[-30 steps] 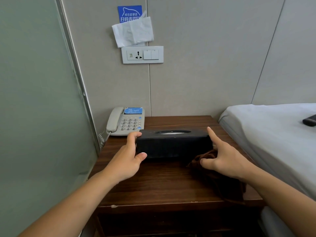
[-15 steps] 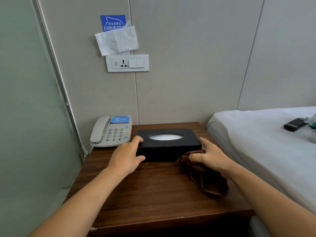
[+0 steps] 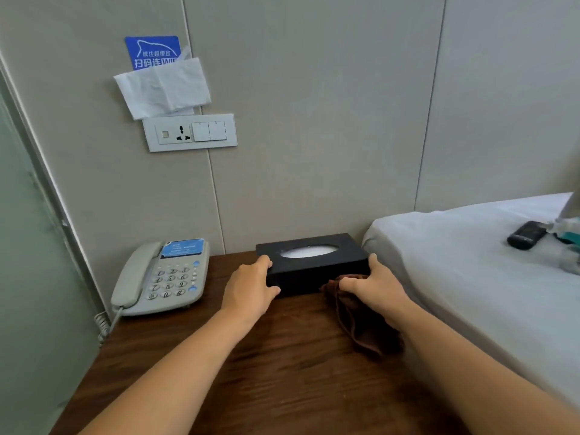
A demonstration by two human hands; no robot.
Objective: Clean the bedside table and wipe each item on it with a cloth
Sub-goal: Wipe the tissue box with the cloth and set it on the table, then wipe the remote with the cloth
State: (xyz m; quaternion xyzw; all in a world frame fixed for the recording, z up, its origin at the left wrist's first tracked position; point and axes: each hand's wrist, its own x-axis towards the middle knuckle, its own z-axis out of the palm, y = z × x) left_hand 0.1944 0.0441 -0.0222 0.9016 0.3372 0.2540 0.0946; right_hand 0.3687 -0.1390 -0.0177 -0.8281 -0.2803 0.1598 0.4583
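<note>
- A grey glass panel [image 3: 34, 277] stands along the left side.
- On the far wall a blue sign [image 3: 153, 51] hangs high up. A white tissue [image 3: 163, 87] is tucked just under it and covers its lower part. Below the tissue is a white socket plate [image 3: 189, 132] with two switches.
- A grey phone [image 3: 161, 276] sits on the far left of the brown tabletop [image 3: 282, 372]. Its handset lies on its left side and a curly cord hangs off the left edge.
- The left hand [image 3: 251, 288] holds the left end of the tissue box [image 3: 310, 262]. Its fingers [image 3: 263, 262] curl over the top corner and the thumb presses the near side.
- The tissue box is black and sits flat at the far end of the tabletop, to the right of the phone and apart from it. White tissue shows in the oval hole on top.
- The right hand [image 3: 378, 287] is at the right end of the box. One of its fingers reaches up on the right corner, and the others are curled and pinch a brown cloth [image 3: 361, 321].
- The cloth is bunched against the near side of the box and trails toward the near right of the tabletop.
- A white bed [image 3: 470, 277] fills the right side, just beside the tabletop. A dark remote [image 3: 527, 235] lies on it far right.
</note>
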